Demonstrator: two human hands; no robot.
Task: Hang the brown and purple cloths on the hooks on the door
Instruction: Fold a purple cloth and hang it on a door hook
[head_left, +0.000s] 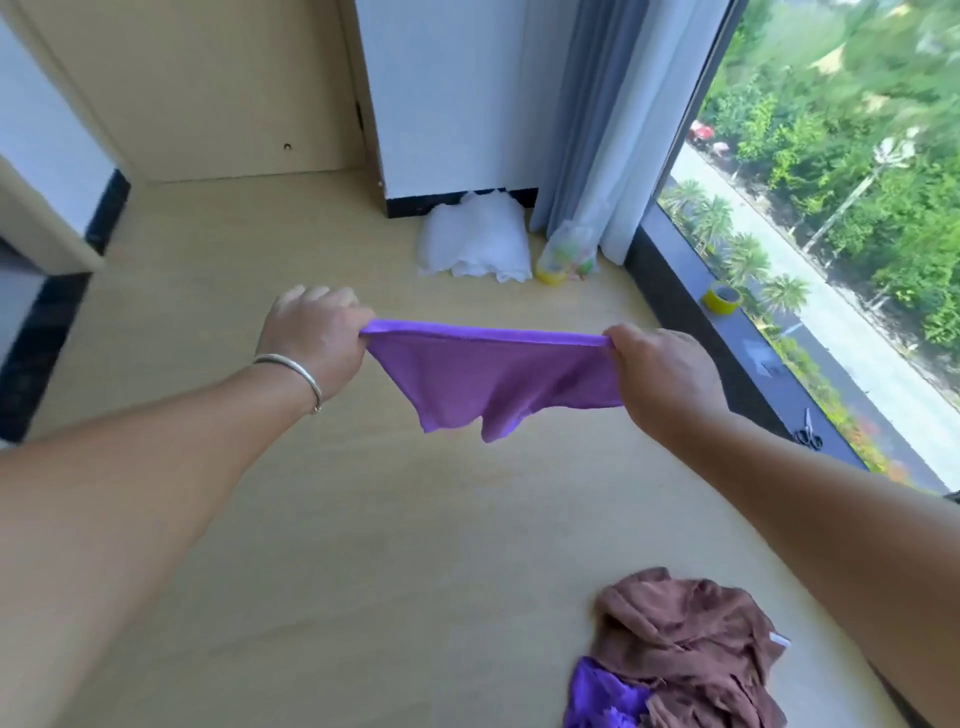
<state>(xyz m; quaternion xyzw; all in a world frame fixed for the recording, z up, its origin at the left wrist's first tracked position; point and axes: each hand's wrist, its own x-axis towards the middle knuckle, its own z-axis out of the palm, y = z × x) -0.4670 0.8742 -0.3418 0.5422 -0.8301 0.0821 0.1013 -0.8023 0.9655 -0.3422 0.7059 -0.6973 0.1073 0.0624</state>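
Two hands hold one purple cloth (488, 379) stretched between them above the floor (337, 545). Left hand (317, 338): fingers curled, pinching the cloth's upper left corner; silver bangle (293, 371) on the wrist. Right hand (660, 374): fingers curled, pinching the upper right corner. Top edge of the cloth is taut and near level; the lower part hangs in loose folds.

No readable writing or brand anywhere; a small white tag (779, 640) on the brown cloths is too small to read.

Brown cloths (685, 644) lie crumpled in a heap on the floor, lower right, with another purple cloth (602, 699) partly under them at the left edge of the heap.

Further out: door (208, 88) at upper left; hooks not visible. White bag (472, 239) on the floor against the wall, a clear plastic bag (569, 254) beside it by the curtain (597, 114). Yellow tape roll (723, 298) and scissors (808, 430) on the dark window sill (691, 312).
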